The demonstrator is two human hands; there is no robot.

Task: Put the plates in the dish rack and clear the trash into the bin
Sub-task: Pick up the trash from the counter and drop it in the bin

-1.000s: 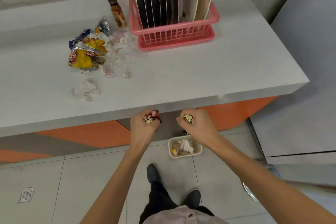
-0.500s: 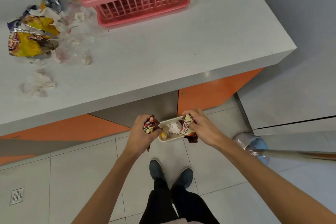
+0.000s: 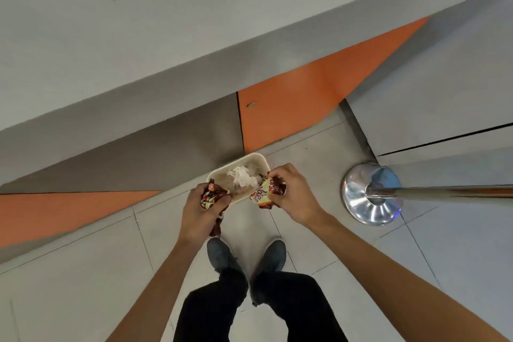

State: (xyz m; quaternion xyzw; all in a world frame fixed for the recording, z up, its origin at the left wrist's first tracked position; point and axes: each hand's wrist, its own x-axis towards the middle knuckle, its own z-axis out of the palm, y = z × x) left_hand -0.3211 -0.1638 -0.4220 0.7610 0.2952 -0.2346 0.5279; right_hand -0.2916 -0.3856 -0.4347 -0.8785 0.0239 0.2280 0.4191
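Note:
A small cream bin [image 3: 258, 159] stands on the floor against the counter base, with white crumpled paper [image 3: 242, 177] inside. My left hand [image 3: 201, 212] grips a crumpled dark red wrapper [image 3: 211, 197] at the bin's near left corner. My right hand [image 3: 291, 194] pinches a yellow and brown snack wrapper [image 3: 263, 194] over the bin's near right edge. The dish rack, the plates and the other trash are out of view.
The grey counter top [image 3: 166, 22] fills the upper frame, with orange and grey panels [image 3: 299, 100] below it. A chrome post base [image 3: 370, 193] stands on the tiled floor to the right. My two shoes [image 3: 244, 257] are just behind the bin.
The view has tilted down and closer, so the rack and the table trash have left the frame. Both hands have come lower, down to the bin's near edge, still holding their wrappers.

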